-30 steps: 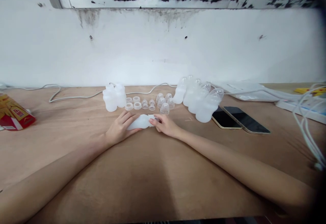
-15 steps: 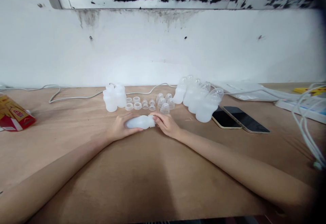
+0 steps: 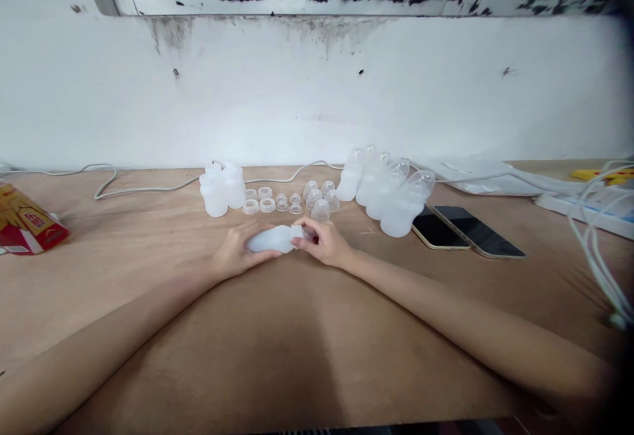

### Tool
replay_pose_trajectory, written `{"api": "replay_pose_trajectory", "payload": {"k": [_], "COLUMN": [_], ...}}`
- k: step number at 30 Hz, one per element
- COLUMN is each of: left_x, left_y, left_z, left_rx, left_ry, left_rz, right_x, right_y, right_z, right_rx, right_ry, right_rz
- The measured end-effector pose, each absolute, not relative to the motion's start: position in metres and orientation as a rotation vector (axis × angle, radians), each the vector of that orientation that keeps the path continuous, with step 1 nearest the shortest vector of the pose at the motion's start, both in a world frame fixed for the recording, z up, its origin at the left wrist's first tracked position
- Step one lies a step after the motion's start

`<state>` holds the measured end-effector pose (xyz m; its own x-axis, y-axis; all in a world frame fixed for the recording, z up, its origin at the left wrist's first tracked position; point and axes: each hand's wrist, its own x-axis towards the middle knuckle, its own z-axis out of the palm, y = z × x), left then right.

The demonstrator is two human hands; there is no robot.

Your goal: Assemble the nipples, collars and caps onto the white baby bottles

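A frosted white baby bottle [image 3: 270,239] lies on its side above the table, its neck pointing right. My left hand [image 3: 235,248] is wrapped round its body, thumb along the near side. My right hand [image 3: 327,242] pinches the white collar at the neck; a clear teat-like tip shows partly between the fingers, the rest hidden. Just beyond the hands are several white collar rings [image 3: 251,206], clear teats [image 3: 296,206] and clear dome caps [image 3: 321,210].
Open-necked bottles [image 3: 216,194] stand at back left, and several capped bottles [image 3: 396,214] at back right. Two phones [image 3: 478,230] lie beside those. A red and yellow box [image 3: 32,220] sits far left. White cables [image 3: 592,243] hang at right; a thin cord [image 3: 287,179] runs along the wall.
My right hand's fingers have shifted their grip round the collar, and a clear tip now shows between them. The bottle has moved very slightly to the right with my left hand.
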<state>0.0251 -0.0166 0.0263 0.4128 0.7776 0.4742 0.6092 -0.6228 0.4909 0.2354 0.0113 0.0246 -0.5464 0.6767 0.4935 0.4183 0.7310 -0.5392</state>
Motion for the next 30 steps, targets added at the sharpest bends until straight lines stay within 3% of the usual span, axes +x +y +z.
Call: {"api": "replay_pose_trajectory", "payload": {"k": [8, 16, 19, 25, 30], "left_x": [0.03, 0.026, 0.024, 0.023, 0.024], "left_y": [-0.02, -0.013, -0.01, -0.004, -0.003], "left_z": [0.027, 0.028, 0.026, 0.023, 0.024], "left_rx": [2.566, 2.306, 2.224, 2.089, 2.02], "left_ry": [1.212, 1.383, 1.386, 1.424, 1.436], "left_rz": [1.052, 1.21, 1.247, 1.272, 1.278], "right_x": [0.232, 0.26, 0.263, 0.256, 0.248], "right_y": [0.011, 0.034, 0.039, 0.032, 0.032], "right_z": [0.027, 0.028, 0.021, 0.02, 0.022], "right_rx": [-0.905, -1.382, -1.521, -1.106, -0.84], "right_ry": [-2.093, -2.065, -2.129, -2.366, -2.029], "right_rz": [0.557, -0.26, -0.296, 0.06, 0.961]}}
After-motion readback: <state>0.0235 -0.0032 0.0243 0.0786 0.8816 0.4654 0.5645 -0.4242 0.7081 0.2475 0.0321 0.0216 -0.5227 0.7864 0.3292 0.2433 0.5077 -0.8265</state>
